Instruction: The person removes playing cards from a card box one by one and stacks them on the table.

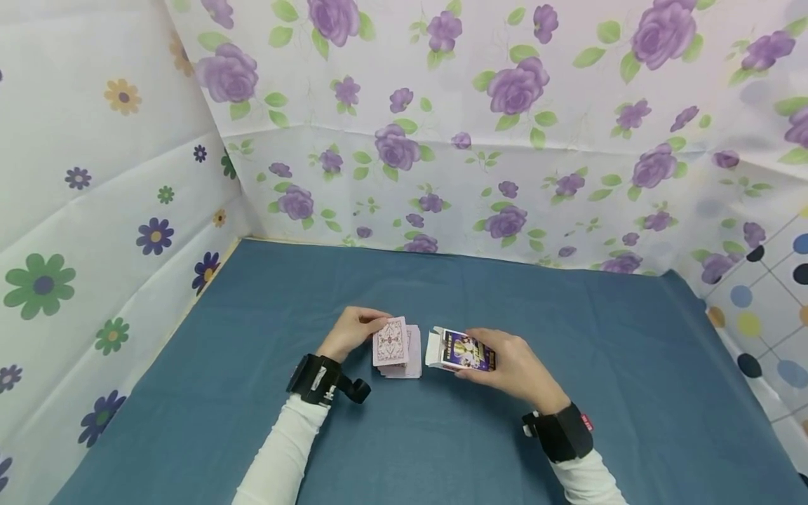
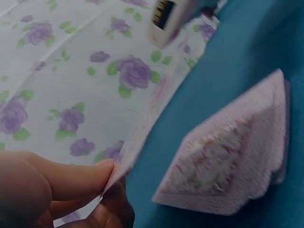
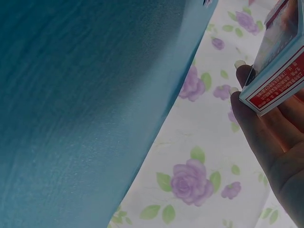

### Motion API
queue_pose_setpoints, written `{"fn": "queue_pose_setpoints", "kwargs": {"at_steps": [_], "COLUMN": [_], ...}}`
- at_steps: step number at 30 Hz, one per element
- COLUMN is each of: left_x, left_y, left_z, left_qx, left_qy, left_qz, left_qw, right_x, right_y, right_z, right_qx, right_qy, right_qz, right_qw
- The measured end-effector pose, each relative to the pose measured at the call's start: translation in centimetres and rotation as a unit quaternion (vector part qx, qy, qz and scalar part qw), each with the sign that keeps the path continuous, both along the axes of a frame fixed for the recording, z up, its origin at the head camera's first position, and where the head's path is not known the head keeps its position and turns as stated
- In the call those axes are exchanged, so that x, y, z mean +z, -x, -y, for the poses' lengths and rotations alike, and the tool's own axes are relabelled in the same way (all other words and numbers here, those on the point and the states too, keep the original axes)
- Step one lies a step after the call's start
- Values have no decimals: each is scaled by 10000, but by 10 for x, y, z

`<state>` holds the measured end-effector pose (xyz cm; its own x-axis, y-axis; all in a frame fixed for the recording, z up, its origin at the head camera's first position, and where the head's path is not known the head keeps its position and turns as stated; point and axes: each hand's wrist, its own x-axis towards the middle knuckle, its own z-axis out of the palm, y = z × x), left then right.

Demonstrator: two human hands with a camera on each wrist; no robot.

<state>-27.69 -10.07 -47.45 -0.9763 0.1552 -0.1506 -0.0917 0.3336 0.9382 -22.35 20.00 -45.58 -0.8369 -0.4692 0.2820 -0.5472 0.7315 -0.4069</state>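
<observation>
My left hand pinches a playing card with a pink patterned back between thumb and fingers. In the left wrist view the card shows nearly edge-on. Beside and partly behind it, a slightly uneven stack of playing cards lies on the blue cloth, pale pink with a patterned middle. To the right of the stack, my right hand grips a playing-card box, purple and white with a red panel on its side. The box's flap end stands open and points toward the stack.
A blue cloth covers the table. White sheets with purple roses hang behind its far edge, and other patterned sheets stand at the left and right. Each wrist wears a black camera strap.
</observation>
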Motion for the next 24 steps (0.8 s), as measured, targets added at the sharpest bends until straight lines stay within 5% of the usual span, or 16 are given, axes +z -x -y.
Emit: {"fn": "queue_pose_setpoints", "kwargs": {"at_steps": [13, 24], "left_x": [-11, -7], "left_y": [1, -5], "left_z": [-18, -29], "left_qx": [738, 846], "left_qy": [1112, 2088], "left_qz": [-358, -769], "left_qw": [9904, 9713], "right_x": [-5, -7], "right_y": [0, -1], "right_z": [0, 2], "right_qx": [-2, 32], "right_qy": [-21, -44], "right_qz": [122, 251], "right_qw": [9999, 9997]}}
